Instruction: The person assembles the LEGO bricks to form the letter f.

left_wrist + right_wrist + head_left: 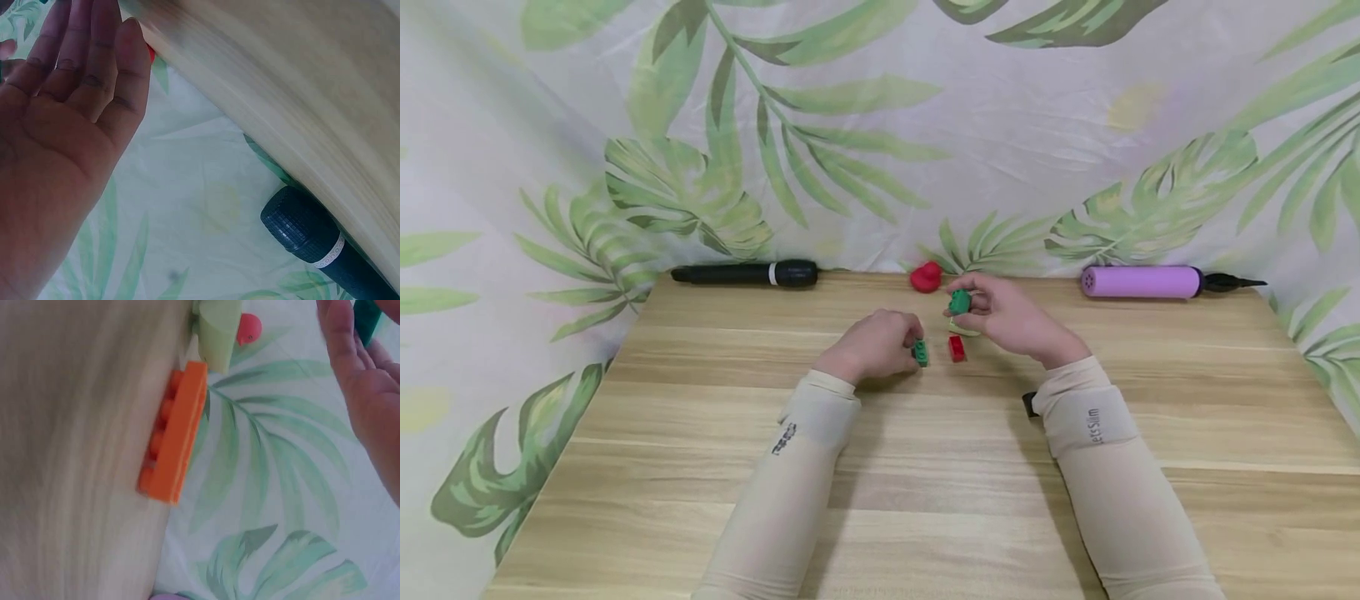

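Observation:
On the tabletop, my left hand (pixel 880 343) pinches a small green toy brick (pixel 921 353) with studs. Farther back and to the right, my right hand (pixel 1009 318) holds another green toy brick (pixel 958 302) between thumb and fingers. Between the hands lies a red toy brick (pixel 957 348). A pale yellow-green piece (pixel 219 334) is partly hidden under the right hand in the head view. The left wrist view shows my left palm and fingers; the brick there is almost out of frame. An orange studded brick (pixel 176 434) appears in the right wrist view.
A red rounded toy (pixel 926 277) sits at the table's back edge. Along that edge lie a black microphone (pixel 745 273) at left and a purple hand pump (pixel 1142 282) at right. A leaf-patterned cloth (pixel 865 167) hangs behind the wooden table (pixel 910 533).

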Available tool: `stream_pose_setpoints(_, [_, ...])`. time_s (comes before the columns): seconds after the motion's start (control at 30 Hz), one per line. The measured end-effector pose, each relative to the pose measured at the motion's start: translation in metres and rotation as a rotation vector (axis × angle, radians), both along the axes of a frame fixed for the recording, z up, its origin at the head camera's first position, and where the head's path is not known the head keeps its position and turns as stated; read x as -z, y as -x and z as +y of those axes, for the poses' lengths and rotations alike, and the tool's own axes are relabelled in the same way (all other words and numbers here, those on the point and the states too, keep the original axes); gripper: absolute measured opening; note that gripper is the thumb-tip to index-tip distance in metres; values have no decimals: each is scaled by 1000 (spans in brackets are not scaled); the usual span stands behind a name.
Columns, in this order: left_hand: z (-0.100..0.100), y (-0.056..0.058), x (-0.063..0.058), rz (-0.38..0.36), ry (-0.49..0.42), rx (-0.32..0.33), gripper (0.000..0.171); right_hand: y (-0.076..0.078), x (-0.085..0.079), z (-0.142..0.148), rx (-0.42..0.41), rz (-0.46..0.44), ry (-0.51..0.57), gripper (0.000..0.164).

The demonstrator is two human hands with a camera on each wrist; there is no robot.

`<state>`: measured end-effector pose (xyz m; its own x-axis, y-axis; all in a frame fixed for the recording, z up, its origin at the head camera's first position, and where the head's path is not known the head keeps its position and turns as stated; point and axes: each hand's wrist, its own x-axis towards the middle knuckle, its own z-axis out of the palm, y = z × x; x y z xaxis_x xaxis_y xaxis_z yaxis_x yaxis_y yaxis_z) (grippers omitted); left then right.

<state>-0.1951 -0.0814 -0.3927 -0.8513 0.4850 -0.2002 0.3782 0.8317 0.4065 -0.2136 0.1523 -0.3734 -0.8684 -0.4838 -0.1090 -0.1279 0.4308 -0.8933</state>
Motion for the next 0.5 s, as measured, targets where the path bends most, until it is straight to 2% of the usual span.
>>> stream_pose_setpoints(0.1, [-1,-1,0,-10,3,-9,37,-1,3,-6,34,-1,-11,46])
stream_pose_setpoints(0.33, [-1,-1,0,0,9,-8,28,-4,7,-15,-5,178,-136,45])
stream_pose_setpoints(0.5, [-1,0,1,16,13,-8,28,-5,9,-22,-10,129,-114,46])
